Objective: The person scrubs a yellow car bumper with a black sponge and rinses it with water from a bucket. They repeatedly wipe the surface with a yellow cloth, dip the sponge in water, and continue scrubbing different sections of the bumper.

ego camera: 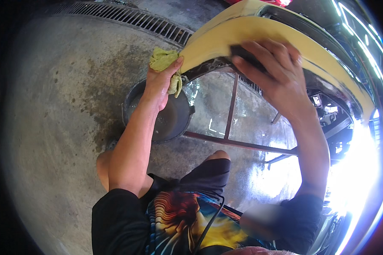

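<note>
A yellow curved panel, apparently a car bumper cover, spans the upper right, with dark scuffs along its surface. My right hand presses a dark block or pad against its face and lower edge; hand and pad are blurred. At the panel's left end, my left hand grips a crumpled yellow-green cloth, its thumb by the panel's edge. Part of the cloth hangs below the thumb. Under my left forearm stands a dark round tub holding murky liquid.
A reddish-brown metal frame stands beneath the panel on the wet concrete floor. A drain grate runs across the top. Dark, glossy car bodywork is at the right, with strong glare below it. My knees are near the tub.
</note>
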Action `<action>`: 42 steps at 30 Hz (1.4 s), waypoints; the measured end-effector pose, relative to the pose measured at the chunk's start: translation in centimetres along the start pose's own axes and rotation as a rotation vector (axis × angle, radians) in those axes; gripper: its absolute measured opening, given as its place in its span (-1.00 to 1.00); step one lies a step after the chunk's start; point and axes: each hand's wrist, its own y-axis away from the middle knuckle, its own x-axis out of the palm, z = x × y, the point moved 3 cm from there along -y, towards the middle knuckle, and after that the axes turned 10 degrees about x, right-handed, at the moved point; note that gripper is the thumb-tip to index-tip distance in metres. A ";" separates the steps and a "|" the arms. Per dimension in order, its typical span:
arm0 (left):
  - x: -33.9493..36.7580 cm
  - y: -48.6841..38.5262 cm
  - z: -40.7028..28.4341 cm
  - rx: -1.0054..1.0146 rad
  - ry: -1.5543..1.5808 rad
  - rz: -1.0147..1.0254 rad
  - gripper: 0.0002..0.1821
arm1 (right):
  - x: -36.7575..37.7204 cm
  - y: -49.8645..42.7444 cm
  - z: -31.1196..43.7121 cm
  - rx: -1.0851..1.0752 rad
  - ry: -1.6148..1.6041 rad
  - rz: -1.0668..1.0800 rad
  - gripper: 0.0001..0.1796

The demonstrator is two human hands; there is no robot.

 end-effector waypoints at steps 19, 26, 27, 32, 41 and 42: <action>0.1 0.4 0.1 -0.006 0.048 -0.016 -0.51 | -3.6 1.1 -1.3 -0.009 0.064 0.023 -0.50; -0.2 0.0 -0.2 -0.006 0.019 0.016 -0.50 | 0.6 -0.3 -2.4 -0.025 -0.030 -0.007 -0.54; -0.3 -0.1 -0.2 -0.014 0.016 0.010 -0.49 | -0.5 0.7 -2.5 -0.027 -0.007 -0.038 -0.53; -0.2 0.0 0.2 -0.013 0.026 -0.007 -0.47 | -4.3 3.2 -2.6 -0.010 0.043 -0.023 -0.50; -0.4 -0.1 -0.1 -0.015 -0.011 0.016 -0.48 | -1.8 0.1 -2.1 0.002 0.019 -0.073 -0.53; -0.3 -0.1 0.0 -0.012 0.002 0.024 -0.48 | -3.0 1.3 -2.4 -0.014 0.052 -0.058 -0.52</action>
